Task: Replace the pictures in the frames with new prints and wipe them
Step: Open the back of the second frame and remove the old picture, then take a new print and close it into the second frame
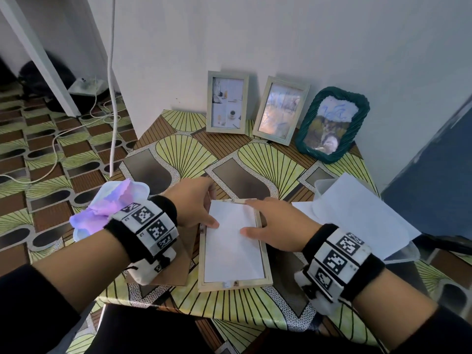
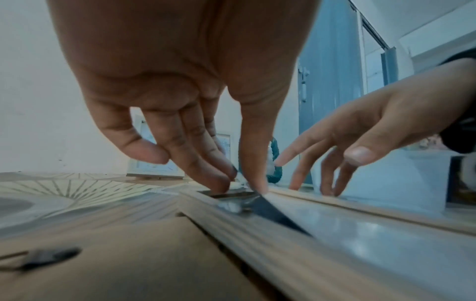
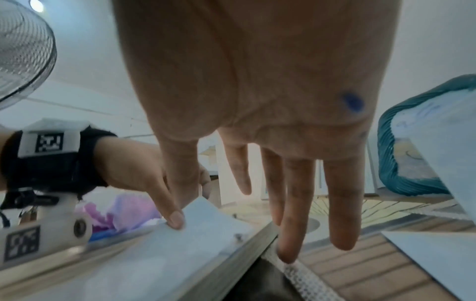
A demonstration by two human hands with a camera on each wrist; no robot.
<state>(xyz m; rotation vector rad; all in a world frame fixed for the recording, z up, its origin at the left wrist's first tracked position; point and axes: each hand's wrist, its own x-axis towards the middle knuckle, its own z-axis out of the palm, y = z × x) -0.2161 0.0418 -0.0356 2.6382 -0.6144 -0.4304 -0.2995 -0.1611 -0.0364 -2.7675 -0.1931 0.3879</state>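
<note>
Two hands work a face-down wooden frame (image 1: 233, 245) near the table's (image 1: 184, 149) front edge: the left hand (image 1: 190, 203) pinches the white print's (image 1: 232, 241) far-left corner, the right hand (image 1: 277, 226), fingers spread, presses print and frame's right edge.

Soft, even daylight fills the head view, with faint shadows on the patterned green-and-brown tablecloth (image 1: 255, 159); glare whitens the glass of the dark green woven picture frame (image 1: 332, 123); both wrist views are bluish, blurred close up, with edges bowed.
</note>
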